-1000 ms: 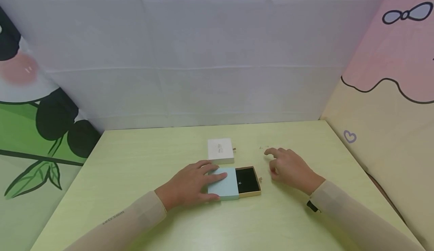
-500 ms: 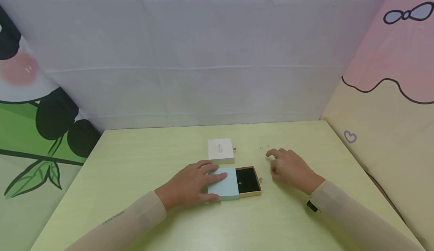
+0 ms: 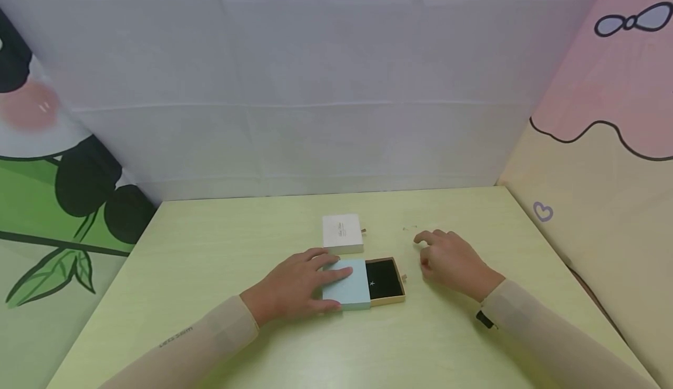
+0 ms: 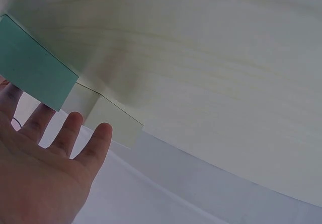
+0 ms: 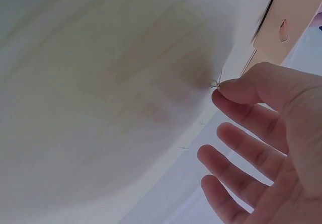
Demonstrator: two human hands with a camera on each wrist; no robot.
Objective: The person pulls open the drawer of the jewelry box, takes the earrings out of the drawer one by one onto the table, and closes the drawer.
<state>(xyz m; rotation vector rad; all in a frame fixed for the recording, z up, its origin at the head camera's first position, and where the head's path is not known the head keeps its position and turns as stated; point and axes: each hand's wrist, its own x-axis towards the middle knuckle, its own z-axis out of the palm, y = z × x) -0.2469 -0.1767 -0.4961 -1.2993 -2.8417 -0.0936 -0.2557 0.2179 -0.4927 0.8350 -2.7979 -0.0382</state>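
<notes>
In the head view my left hand rests with spread, straight fingers over a light blue slide-out jewellery box. Its index finger lies on the lid and the thumb lies along the near edge. From the box's right side juts the drawer, lined with a black pad that carries one small star earring. My right hand hovers right of the drawer. The right wrist view shows its thumb and index fingertips pinching a tiny star earring; the other fingers are extended.
A white box with a small pull tab stands just behind the blue one. Tiny earrings lie on the table beyond my right fingertips. The pale yellow table meets a white cloth backdrop at its far edge.
My right hand has drifted very slightly to the right. The left hand, the blue box and its drawer stay as they were.
</notes>
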